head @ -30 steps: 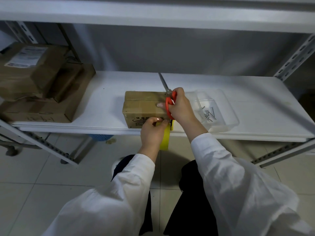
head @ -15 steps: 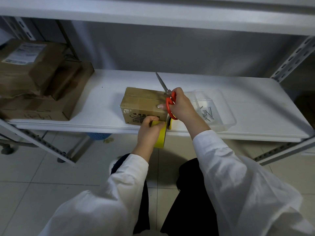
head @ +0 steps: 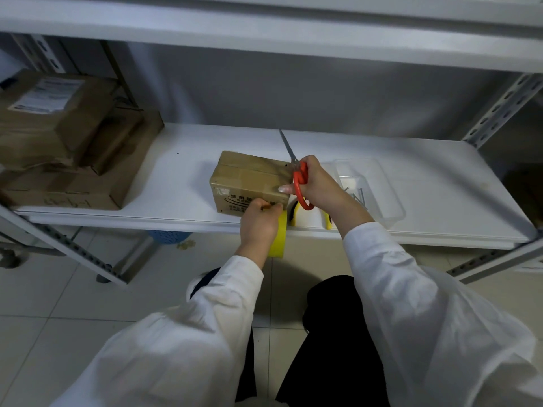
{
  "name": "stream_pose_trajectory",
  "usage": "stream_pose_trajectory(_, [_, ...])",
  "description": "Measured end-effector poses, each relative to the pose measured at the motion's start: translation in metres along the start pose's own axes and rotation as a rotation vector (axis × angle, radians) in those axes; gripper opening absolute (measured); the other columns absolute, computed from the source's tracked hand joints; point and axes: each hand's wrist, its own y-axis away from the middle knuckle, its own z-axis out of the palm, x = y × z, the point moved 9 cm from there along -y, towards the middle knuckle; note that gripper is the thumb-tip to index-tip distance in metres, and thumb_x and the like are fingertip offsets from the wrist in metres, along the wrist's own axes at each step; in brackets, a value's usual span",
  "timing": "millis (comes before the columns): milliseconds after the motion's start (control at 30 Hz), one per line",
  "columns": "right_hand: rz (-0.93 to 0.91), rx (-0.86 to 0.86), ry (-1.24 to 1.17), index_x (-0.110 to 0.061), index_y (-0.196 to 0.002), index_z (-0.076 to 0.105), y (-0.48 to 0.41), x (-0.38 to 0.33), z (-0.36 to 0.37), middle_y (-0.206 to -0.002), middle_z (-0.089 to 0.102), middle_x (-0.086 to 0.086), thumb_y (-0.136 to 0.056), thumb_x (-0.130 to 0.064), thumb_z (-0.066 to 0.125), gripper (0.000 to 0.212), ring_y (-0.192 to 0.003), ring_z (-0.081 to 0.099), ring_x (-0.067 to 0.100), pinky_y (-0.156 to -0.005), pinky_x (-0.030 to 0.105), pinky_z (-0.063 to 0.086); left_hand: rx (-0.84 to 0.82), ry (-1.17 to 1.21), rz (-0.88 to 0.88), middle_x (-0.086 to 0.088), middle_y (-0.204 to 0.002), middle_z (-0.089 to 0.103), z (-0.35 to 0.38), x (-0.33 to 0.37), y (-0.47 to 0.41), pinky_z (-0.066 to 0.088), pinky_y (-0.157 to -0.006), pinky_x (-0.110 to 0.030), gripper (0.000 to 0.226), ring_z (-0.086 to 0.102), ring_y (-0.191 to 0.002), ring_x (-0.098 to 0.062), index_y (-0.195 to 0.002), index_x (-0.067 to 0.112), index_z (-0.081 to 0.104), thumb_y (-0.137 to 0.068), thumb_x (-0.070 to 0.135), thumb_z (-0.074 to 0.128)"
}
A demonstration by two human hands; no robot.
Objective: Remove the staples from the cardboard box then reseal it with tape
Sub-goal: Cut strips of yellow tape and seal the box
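Note:
A small brown cardboard box sits near the front edge of the white shelf, with tape over its top. My left hand grips a yellow roll of tape against the box's front face, at its right lower corner. My right hand holds red-handled scissors, blades pointing up and away, and its thumb presses the box's right top edge. Another yellow object lies on the shelf partly hidden under my right wrist.
A clear plastic tray holding several metal staples stands just right of my right hand. Larger cardboard boxes are stacked at the shelf's left end. A blue basket sits on the tiled floor below.
The view has shifted slightly. My left hand has moved the tape roll up from below the shelf edge onto the box's front face. My right hand keeps its place with the scissors.

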Motion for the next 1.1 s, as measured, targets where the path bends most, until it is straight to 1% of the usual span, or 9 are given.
stream_pose_trajectory(100, [-0.042, 0.011, 0.049, -0.018, -0.107, 0.033, 0.004, -0.003, 0.000, -0.094, 0.053, -0.003, -0.081, -0.023, 0.074, 0.049, -0.086, 0.054, 0.014, -0.064, 0.018, 0.041, -0.009, -0.024, -0.002, -0.004, -0.099, 0.057, -0.001, 0.001, -0.001, 0.035, -0.078, -0.028, 0.028, 0.050, -0.093, -0.024, -0.106, 0.009, 0.061, -0.090, 0.032, 0.055])
stream_pose_trajectory(200, [-0.171, 0.149, 0.033, -0.006, -0.105, 0.038, 0.006, -0.014, -0.004, -0.131, 0.053, 0.005, -0.081, -0.004, 0.071, 0.041, -0.125, 0.050, 0.017, -0.071, 0.007, 0.043, -0.028, -0.055, 0.007, -0.002, -0.098, 0.055, -0.001, 0.003, -0.001, 0.035, -0.081, -0.028, 0.028, 0.048, -0.093, -0.023, -0.107, 0.011, 0.061, -0.090, 0.032, 0.054])
stream_pose_trajectory(333, [-0.214, 0.119, 0.183, -0.014, -0.098, 0.036, 0.003, -0.014, 0.013, -0.098, 0.061, 0.009, -0.080, -0.011, 0.072, 0.040, -0.093, 0.060, 0.029, -0.077, 0.038, 0.049, -0.043, -0.015, 0.003, -0.002, -0.098, 0.056, -0.001, 0.004, -0.001, 0.039, -0.081, -0.031, 0.021, 0.053, -0.101, -0.026, -0.099, 0.016, 0.057, -0.088, 0.034, 0.056])
stream_pose_trajectory(400, [-0.196, 0.123, 0.185, -0.017, -0.098, 0.036, 0.000, -0.007, 0.014, -0.098, 0.062, 0.011, -0.082, -0.012, 0.070, 0.038, -0.091, 0.059, 0.031, -0.078, 0.041, 0.049, -0.089, -0.005, 0.024, -0.001, -0.101, 0.055, 0.001, 0.003, 0.000, 0.038, -0.082, -0.030, 0.018, 0.052, -0.102, -0.023, -0.097, 0.018, 0.054, -0.088, 0.032, 0.058])
stream_pose_trajectory(533, [-0.201, 0.117, 0.158, -0.012, -0.105, 0.043, -0.002, -0.005, 0.010, -0.105, 0.062, 0.004, -0.080, -0.012, 0.073, 0.039, -0.098, 0.058, 0.024, -0.080, 0.032, 0.047, -0.223, 0.097, 0.030, 0.001, -0.107, 0.052, 0.006, -0.002, 0.005, 0.037, -0.084, -0.029, 0.028, 0.051, -0.104, -0.019, -0.111, 0.017, 0.053, -0.086, 0.022, 0.064])
stream_pose_trajectory(667, [-0.205, 0.099, 0.154, -0.011, -0.103, 0.042, -0.001, -0.007, 0.012, -0.102, 0.056, -0.007, -0.078, -0.013, 0.075, 0.042, -0.092, 0.055, 0.020, -0.078, 0.028, 0.046, -0.199, 0.095, 0.021, 0.000, -0.110, 0.051, 0.001, -0.003, 0.002, 0.034, -0.084, -0.026, 0.033, 0.049, -0.103, -0.018, -0.115, 0.013, 0.054, -0.085, 0.021, 0.065])
stream_pose_trajectory(800, [-0.195, 0.081, 0.198, -0.011, -0.108, 0.044, -0.001, -0.010, 0.011, -0.103, 0.057, -0.004, -0.080, -0.012, 0.074, 0.042, -0.086, 0.052, 0.019, -0.073, 0.025, 0.043, -0.194, 0.121, -0.063, -0.013, -0.119, 0.059, 0.002, -0.004, -0.003, 0.042, -0.091, -0.035, 0.024, 0.055, -0.111, -0.029, -0.103, 0.012, 0.057, -0.083, 0.019, 0.067])
stream_pose_trajectory(900, [-0.160, 0.051, 0.214, -0.011, -0.105, 0.042, -0.002, -0.012, 0.010, -0.095, 0.057, 0.003, -0.076, -0.021, 0.078, 0.048, -0.080, 0.052, 0.019, -0.068, 0.026, 0.043, -0.184, 0.060, -0.112, -0.016, -0.120, 0.061, 0.005, -0.016, -0.002, 0.041, -0.087, -0.034, 0.033, 0.056, -0.109, -0.030, -0.111, 0.001, 0.060, -0.083, 0.017, 0.065])
stream_pose_trajectory(1100, [-0.147, 0.058, 0.188, -0.015, -0.100, 0.039, -0.003, -0.011, 0.008, -0.094, 0.057, 0.004, -0.075, -0.020, 0.078, 0.047, -0.084, 0.055, 0.023, -0.070, 0.031, 0.047, -0.134, 0.091, -0.063, -0.004, -0.110, 0.053, 0.003, -0.016, 0.003, 0.033, -0.083, -0.026, 0.034, 0.050, -0.110, -0.023, -0.116, 0.003, 0.058, -0.085, 0.017, 0.064])
